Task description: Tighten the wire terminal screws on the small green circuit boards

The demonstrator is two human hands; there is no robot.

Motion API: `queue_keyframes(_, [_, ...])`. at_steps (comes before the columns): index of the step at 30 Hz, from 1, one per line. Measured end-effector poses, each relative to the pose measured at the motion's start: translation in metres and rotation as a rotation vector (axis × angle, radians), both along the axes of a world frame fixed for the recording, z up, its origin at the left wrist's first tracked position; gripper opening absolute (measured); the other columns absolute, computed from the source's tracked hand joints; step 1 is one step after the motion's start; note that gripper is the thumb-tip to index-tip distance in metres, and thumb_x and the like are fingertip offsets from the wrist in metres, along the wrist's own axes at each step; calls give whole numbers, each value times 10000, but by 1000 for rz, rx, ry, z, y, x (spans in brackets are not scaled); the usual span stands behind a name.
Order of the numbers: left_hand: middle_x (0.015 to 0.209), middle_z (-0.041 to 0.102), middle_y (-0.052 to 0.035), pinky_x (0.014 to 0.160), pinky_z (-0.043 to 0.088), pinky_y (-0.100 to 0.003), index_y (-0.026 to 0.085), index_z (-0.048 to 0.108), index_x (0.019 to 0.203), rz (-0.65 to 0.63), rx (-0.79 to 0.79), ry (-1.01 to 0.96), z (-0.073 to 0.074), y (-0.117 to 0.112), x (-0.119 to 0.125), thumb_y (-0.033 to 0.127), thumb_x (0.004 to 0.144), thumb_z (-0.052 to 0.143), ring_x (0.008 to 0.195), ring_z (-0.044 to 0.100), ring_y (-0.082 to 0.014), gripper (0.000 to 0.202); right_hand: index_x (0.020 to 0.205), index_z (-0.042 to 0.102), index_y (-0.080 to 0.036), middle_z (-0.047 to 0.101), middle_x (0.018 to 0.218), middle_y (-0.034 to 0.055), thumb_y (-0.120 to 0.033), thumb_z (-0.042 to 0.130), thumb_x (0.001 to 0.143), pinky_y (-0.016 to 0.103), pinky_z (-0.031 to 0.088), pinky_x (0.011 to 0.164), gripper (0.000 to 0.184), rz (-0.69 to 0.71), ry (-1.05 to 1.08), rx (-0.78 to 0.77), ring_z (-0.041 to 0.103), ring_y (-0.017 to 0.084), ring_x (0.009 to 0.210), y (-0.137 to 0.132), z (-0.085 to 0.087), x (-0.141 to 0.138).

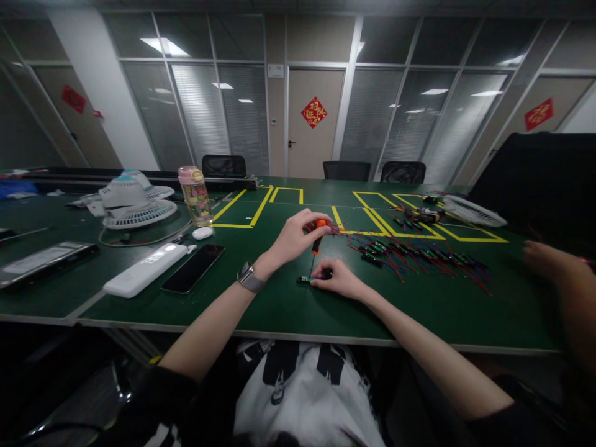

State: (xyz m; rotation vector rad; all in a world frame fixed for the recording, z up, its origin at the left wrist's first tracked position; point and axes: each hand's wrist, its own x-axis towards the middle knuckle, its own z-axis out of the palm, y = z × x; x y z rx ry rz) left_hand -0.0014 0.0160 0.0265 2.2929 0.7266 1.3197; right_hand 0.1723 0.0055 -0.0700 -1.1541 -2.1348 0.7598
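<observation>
I see the green table [419,310] spread wide before me, with a white fan [135,208] and a white remote [144,268] at my left, a dark phone [193,267] beside it, and a scatter of small boards with red wires [419,257] at my right. My left hand [295,236] is closed round the orange-handled screwdriver [317,239], holding it nearly upright with its tip down on the small green board [305,280]. My right hand [338,278] lies on the table with its fingertips pinching that board, near the table's front edge.

dim room, ceiling panels glare (edges warped)
</observation>
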Motion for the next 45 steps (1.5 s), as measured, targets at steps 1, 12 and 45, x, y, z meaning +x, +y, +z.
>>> queue_keyframes(1, [1035, 666, -79, 810, 514, -306, 179, 678, 1080, 6, -22, -44, -2, 2, 1, 301, 903, 541, 890, 631, -164, 254, 800, 697, -133, 645, 728, 29, -251, 703, 729, 246, 429, 615, 138, -20, 5, 25, 551, 133, 662, -1, -2, 0])
queue_keyframes(12, [1004, 650, -49, 788, 494, -263, 200, 700, 982, 16, -47, -280, -18, -5, 8, 305, 811, 680, 876, 609, -145, 201, 813, 702, -152, 612, 701, 5, -219, 703, 723, 241, 411, 610, 113, 9, 6, 52, 527, 125, 645, -2, -2, -1])
queue_keyframes(45, [1099, 667, -83, 895, 478, -320, 193, 631, 1208, -175, -189, -309, -18, 0, 0, 267, 928, 491, 989, 633, -173, 321, 782, 703, -153, 589, 705, 3, -208, 714, 718, 248, 389, 620, 85, 44, 6, 91, 509, 126, 659, -1, 0, -3])
